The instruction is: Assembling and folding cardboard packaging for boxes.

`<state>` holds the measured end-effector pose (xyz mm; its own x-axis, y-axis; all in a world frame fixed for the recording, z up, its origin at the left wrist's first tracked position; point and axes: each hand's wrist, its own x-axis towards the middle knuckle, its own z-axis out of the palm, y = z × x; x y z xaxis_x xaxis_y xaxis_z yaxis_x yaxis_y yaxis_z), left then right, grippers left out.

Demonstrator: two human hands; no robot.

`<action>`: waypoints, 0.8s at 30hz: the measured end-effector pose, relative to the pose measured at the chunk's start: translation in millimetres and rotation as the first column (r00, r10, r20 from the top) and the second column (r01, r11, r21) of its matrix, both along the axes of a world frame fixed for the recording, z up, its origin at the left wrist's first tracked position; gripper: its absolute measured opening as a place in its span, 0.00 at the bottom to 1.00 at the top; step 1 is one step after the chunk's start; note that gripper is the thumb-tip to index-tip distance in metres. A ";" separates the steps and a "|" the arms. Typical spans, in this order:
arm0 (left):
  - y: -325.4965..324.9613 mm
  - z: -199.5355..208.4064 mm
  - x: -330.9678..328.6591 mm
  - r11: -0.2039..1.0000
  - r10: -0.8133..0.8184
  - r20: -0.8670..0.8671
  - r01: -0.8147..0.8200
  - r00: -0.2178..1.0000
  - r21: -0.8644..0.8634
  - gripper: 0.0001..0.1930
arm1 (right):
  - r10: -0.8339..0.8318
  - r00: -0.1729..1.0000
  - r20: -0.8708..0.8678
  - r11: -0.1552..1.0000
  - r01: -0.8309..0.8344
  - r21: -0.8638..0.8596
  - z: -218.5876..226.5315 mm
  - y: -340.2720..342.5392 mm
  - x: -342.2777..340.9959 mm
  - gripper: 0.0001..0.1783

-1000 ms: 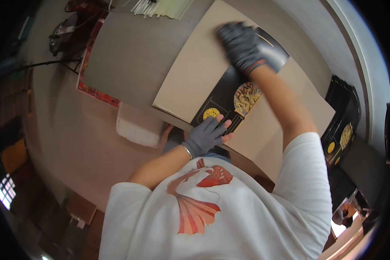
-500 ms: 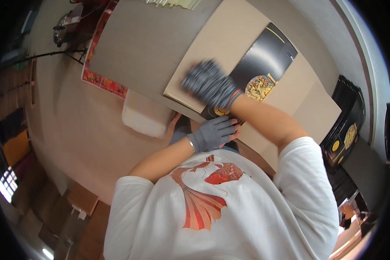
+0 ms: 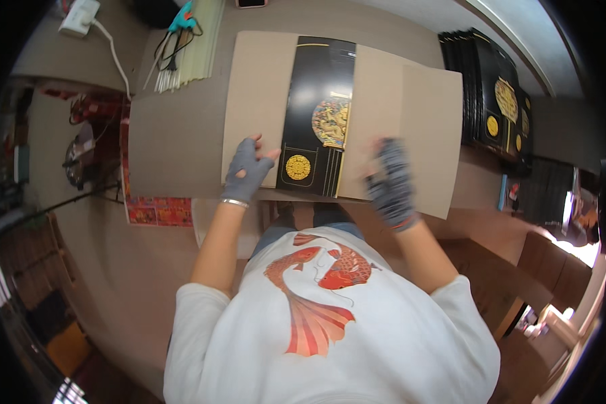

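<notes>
Flat on the table lies a wide beige cardboard sheet [image 3: 384, 87] with a glossy black panel [image 3: 316, 81] down its middle. The panel carries a round coloured dragon medallion [image 3: 330, 123] and a smaller gold disc emblem near its front edge. My left hand [image 3: 246, 172], in a grey fingerless glove, rests at the sheet's front left, thumb apart from the fingers and pointing toward the panel. It holds nothing. My right hand [image 3: 392, 182], in a dark striped glove, is over the sheet's front right part, to the right of the panel. Motion smears its fingers.
A teal glue gun [image 3: 182, 19] lies on a bundle of pale glue sticks [image 3: 205, 47] at the back left. Farther left is a white power strip [image 3: 81, 17] with its cord. At the right stands a stack of black panels [image 3: 478, 94] with gold emblems.
My right hand has swung from the sheet's left part across the panel to its right side. My left hand has moved forward and left, off the panel's front end. The view has turned.
</notes>
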<state>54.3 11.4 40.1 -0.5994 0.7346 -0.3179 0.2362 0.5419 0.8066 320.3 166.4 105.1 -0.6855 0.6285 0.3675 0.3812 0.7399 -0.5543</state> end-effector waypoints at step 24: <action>109.3 28.4 69.3 0.994 -0.104 0.879 0.016 0.465 0.109 0.19 | -0.025 0.857 0.514 1.000 0.012 0.029 -35.3 -9.8 67.9 0.42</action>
<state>123.6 120.7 68.5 0.0145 0.8040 -0.5944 -0.5957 0.4844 0.6407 388.2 156.6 69.9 -0.7692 0.6387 -0.0195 0.6211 0.7402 -0.2574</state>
